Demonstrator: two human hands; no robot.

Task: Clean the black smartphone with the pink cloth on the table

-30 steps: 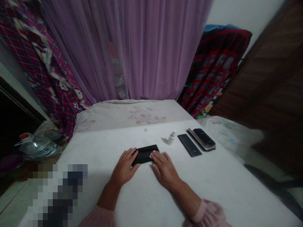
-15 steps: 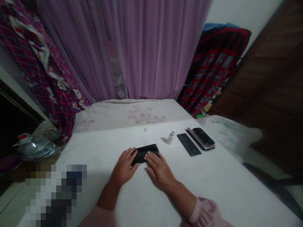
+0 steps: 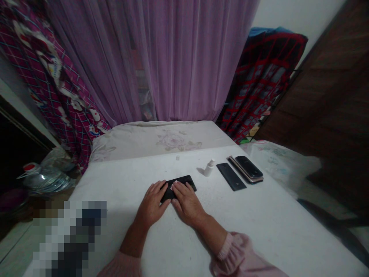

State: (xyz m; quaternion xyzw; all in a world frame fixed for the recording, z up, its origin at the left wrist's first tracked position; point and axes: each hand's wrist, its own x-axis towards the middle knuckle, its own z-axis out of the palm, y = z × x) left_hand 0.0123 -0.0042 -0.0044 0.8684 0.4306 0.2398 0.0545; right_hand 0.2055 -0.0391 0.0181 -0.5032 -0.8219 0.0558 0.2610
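Black phone [image 3: 168,194]: L hand [image 3: 151,206] pinching 9-o'clock end; R hand [image 3: 186,201], fingers pressed tog. over pale scrap [image 3: 172,186]. Wht bottle [image 3: 209,169] upright, 2 o'clock.

Phone [image 3: 189,180] on table [image 3: 173,246], left hand [image 3: 151,206] on its left end, right hand [image 3: 188,203] over its middle, cloth [image 3: 172,187] under the fingertips. Rightward and slightly farther back: bottle [image 3: 209,169], panel [image 3: 231,177], phone stack [image 3: 249,169], in that order. Curtain [image 3: 187,57] behind table, jug [image 3: 47,180] off its left side.
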